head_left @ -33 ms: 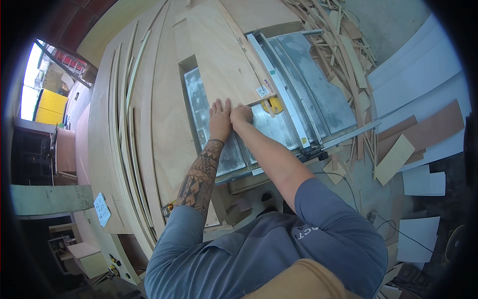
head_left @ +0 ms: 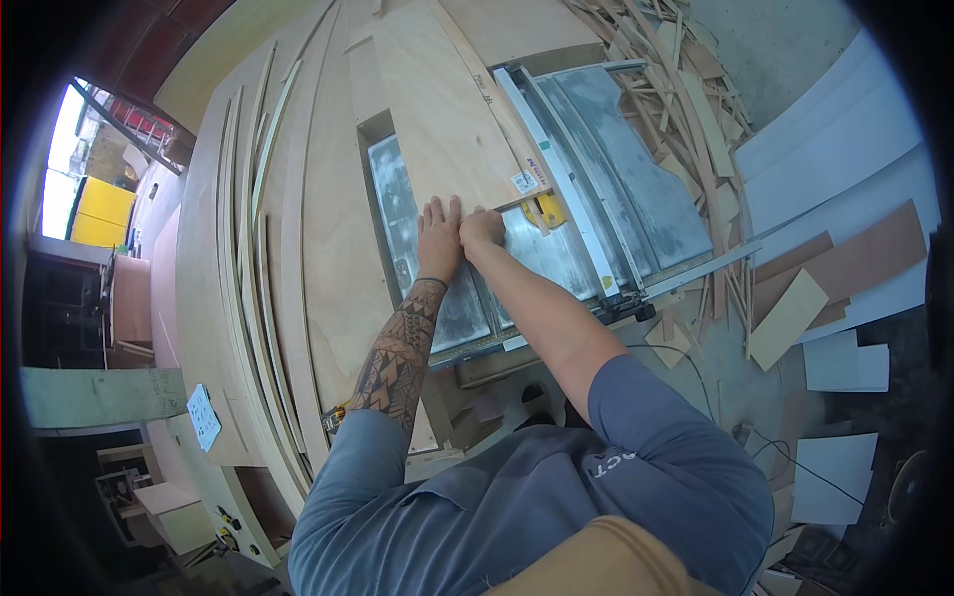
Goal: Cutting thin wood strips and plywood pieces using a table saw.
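Pressing flat with spread fingers, the left hand (head_left: 438, 238) and the half-curled right hand (head_left: 481, 228) push the near edge of the plywood panel (head_left: 447, 119), which lies ahead of them on the table saw (head_left: 556, 248). This seems the feeding step; steady forward pressure is needed next. The blade is hidden beyond the fingers.

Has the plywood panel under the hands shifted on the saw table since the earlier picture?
No. The plywood panel lies the same against the rip fence, its near edge at the yellow guard, with the left hand and right hand placed as before.
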`<control>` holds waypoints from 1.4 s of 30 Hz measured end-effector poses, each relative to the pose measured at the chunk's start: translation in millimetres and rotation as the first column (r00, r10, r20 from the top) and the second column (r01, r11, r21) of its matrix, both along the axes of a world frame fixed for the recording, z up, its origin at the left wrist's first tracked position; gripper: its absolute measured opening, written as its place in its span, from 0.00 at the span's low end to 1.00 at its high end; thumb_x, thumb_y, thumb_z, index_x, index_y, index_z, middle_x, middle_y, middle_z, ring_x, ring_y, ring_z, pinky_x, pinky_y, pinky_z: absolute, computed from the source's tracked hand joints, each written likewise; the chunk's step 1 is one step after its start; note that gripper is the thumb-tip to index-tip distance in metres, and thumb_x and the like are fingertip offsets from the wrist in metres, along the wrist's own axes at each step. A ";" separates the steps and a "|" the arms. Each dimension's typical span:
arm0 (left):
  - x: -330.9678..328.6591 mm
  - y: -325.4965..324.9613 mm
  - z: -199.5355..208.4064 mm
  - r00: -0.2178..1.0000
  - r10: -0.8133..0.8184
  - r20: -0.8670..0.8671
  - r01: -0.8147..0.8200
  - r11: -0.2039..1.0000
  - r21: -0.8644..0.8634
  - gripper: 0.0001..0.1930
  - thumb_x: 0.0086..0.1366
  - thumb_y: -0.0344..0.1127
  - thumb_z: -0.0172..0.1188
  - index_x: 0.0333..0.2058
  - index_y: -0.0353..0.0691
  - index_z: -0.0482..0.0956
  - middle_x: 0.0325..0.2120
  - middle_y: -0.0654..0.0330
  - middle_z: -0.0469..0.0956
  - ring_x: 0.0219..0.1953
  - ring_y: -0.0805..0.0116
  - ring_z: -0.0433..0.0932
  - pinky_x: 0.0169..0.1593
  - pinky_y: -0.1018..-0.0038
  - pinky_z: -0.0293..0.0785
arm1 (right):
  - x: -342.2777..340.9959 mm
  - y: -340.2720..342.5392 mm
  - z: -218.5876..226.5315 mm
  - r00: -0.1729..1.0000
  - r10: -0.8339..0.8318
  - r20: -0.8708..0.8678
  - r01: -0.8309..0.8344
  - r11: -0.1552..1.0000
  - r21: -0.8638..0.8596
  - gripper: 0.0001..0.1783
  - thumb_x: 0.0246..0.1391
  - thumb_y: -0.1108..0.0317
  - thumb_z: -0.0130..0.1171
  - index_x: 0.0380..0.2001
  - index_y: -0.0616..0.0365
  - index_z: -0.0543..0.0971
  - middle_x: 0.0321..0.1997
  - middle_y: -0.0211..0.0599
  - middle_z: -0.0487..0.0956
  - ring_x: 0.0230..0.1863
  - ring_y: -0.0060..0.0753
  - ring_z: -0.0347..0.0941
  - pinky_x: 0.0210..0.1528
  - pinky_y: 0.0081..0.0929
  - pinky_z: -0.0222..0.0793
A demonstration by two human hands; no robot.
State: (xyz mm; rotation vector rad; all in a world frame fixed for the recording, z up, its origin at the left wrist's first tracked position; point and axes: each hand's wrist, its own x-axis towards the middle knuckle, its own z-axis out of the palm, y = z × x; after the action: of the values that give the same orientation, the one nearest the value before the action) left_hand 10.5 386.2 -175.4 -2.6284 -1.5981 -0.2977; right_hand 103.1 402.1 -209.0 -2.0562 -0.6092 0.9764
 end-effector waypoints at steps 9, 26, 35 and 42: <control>7.3 34.5 5.1 0.998 0.059 -0.017 -0.060 0.997 -0.054 0.28 0.77 0.42 0.50 0.73 0.45 0.62 0.70 0.36 0.63 0.72 0.34 0.63 0.72 0.46 0.61 | 7.0 45.9 -20.7 0.984 -0.003 -0.180 0.024 0.993 0.114 0.19 0.71 0.63 0.52 0.36 0.71 0.80 0.31 0.51 0.84 0.20 0.41 0.80 0.19 0.34 0.76; 8.2 18.2 -12.7 0.898 0.282 0.338 -0.297 0.955 -0.008 0.30 0.76 0.47 0.56 0.72 0.42 0.63 0.72 0.36 0.56 0.76 0.38 0.53 0.75 0.46 0.56 | 132.2 -179.2 153.5 0.927 0.369 0.068 -0.345 0.769 0.538 0.11 0.67 0.64 0.64 0.38 0.63 0.84 0.25 0.31 0.81 0.28 0.17 0.73 0.33 0.23 0.71; 12.8 9.6 6.9 0.865 0.307 0.398 -0.288 0.952 -0.108 0.32 0.74 0.47 0.60 0.71 0.41 0.64 0.72 0.34 0.54 0.75 0.37 0.55 0.74 0.54 0.61 | 265.0 107.1 191.9 0.522 0.180 0.834 -0.675 0.685 0.274 0.14 0.62 0.58 0.64 0.37 0.59 0.84 0.39 0.50 0.84 0.42 0.53 0.81 0.47 0.49 0.75; 19.1 14.1 12.3 0.856 0.361 0.370 -0.310 0.931 -0.191 0.33 0.74 0.45 0.61 0.72 0.43 0.64 0.74 0.38 0.53 0.76 0.40 0.55 0.73 0.56 0.63 | 256.5 325.1 113.4 0.477 0.567 0.671 -0.627 0.755 -0.193 0.22 0.60 0.53 0.66 0.49 0.59 0.86 0.55 0.57 0.84 0.60 0.57 0.79 0.62 0.49 0.75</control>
State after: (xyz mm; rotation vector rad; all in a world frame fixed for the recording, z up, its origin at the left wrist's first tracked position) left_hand 29.6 400.3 -163.1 -2.4101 -2.2327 -0.7793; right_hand 359.6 727.2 -95.6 -2.1329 -1.8630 0.4343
